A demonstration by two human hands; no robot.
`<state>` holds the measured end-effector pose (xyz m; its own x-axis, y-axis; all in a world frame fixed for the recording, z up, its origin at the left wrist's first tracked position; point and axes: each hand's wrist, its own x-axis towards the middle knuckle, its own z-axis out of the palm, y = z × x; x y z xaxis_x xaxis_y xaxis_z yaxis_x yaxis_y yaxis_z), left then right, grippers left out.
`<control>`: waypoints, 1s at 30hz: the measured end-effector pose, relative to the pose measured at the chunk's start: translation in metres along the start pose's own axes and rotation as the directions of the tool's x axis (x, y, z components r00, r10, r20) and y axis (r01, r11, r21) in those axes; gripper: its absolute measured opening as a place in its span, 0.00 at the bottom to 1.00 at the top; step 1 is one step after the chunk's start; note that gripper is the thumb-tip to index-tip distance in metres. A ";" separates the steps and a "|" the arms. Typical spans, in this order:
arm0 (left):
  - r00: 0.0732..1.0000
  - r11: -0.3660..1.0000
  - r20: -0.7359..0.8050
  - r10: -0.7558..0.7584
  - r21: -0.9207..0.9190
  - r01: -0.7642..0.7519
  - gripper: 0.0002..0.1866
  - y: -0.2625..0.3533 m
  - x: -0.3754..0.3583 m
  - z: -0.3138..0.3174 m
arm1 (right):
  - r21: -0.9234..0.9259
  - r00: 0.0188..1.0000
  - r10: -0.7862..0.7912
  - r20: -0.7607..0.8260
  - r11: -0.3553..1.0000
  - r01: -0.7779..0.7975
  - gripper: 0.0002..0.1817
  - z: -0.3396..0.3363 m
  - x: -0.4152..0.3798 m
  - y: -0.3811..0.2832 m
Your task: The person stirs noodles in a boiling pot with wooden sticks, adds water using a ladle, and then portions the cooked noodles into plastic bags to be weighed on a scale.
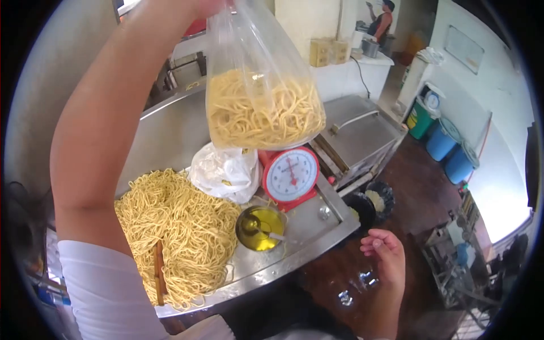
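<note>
My left hand (212,7), cut off by the top edge, grips the top of a clear plastic bag (263,107) of yellow noodles. The bag hangs in front of or on the red scale (291,174); whether it touches the scale's top I cannot tell. My right hand (385,255) is at the lower right over the floor, fingers loosely curled and apart, holding nothing. A heap of noodles (192,232) lies on the steel table (306,241) with wooden sticks (159,272) on it. A metal bowl of yellow oil (260,228) with a spoon stands beside the heap.
A white plastic bag (225,171) lies left of the scale. Behind it stands a steel box with a handle (362,122). Blue bins (443,140) and a green bin (420,118) line the right wall. A person (382,25) stands in the far background.
</note>
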<state>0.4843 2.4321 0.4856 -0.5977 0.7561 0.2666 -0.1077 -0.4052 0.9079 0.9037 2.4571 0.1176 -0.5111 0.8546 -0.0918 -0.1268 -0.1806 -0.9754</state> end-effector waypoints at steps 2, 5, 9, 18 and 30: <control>0.997 0.997 0.007 -0.072 0.030 0.072 0.32 -0.020 0.023 0.010 | -0.043 1.000 -0.002 0.017 0.999 0.003 0.15 -0.017 0.031 -0.012; 0.998 0.996 0.014 -0.065 0.061 0.064 0.31 -0.051 0.051 0.016 | -0.074 0.998 0.014 0.065 0.997 -0.009 0.15 -0.034 0.069 -0.020; 0.984 0.969 0.060 -0.166 0.196 0.152 0.31 -0.083 0.070 0.021 | -0.113 0.994 0.020 0.109 0.994 -0.008 0.14 -0.045 0.097 -0.022; 0.950 0.949 0.237 -0.201 0.287 0.130 0.39 -0.106 0.078 0.019 | -0.114 0.984 0.135 0.115 0.986 -0.122 0.15 -0.070 0.124 -0.007; 0.970 0.879 0.166 -0.179 0.470 0.082 0.41 -0.108 0.055 0.026 | -0.147 0.970 0.174 0.169 0.978 -0.150 0.17 -0.071 0.145 0.005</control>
<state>0.4838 2.5310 0.4107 -0.4283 0.8911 0.1499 0.2296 -0.0531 0.9718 0.8891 2.6148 0.0849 -0.6616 0.7153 -0.2252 0.0775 -0.2335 -0.9693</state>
